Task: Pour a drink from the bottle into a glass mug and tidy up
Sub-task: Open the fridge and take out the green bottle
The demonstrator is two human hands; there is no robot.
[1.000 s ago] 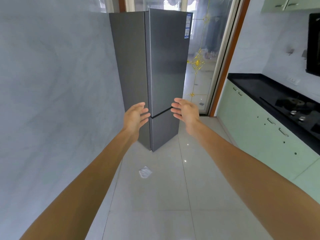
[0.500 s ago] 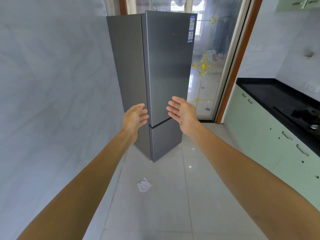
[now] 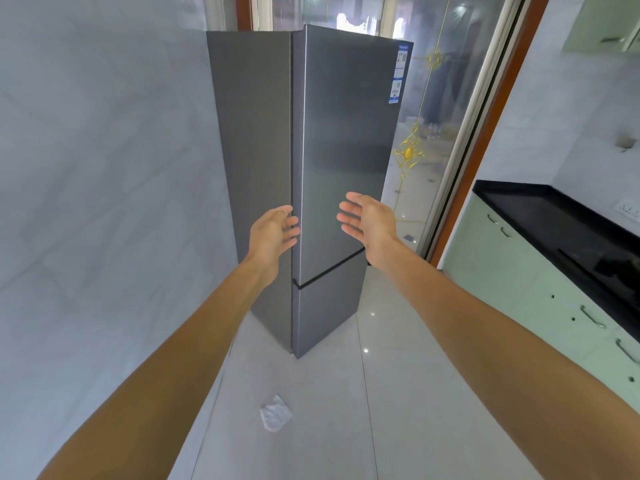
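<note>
A tall dark grey fridge (image 3: 343, 140) stands ahead with both doors closed. My left hand (image 3: 272, 233) is raised in front of the fridge's left front corner, fingers apart and holding nothing. My right hand (image 3: 367, 220) is held up before the upper door, palm turned inward, fingers spread, empty. No bottle or glass mug is in view.
A pale marble wall (image 3: 104, 202) runs along the left. A black countertop (image 3: 561, 223) over pale green cabinets (image 3: 519, 292) lines the right. Glass doors (image 3: 433, 98) stand behind the fridge. A crumpled white scrap (image 3: 275, 412) lies on the tiled floor.
The fridge has grown nearer and the view has tilted up. Both hands have risen toward the upper door, and the right hand has opened wider.
</note>
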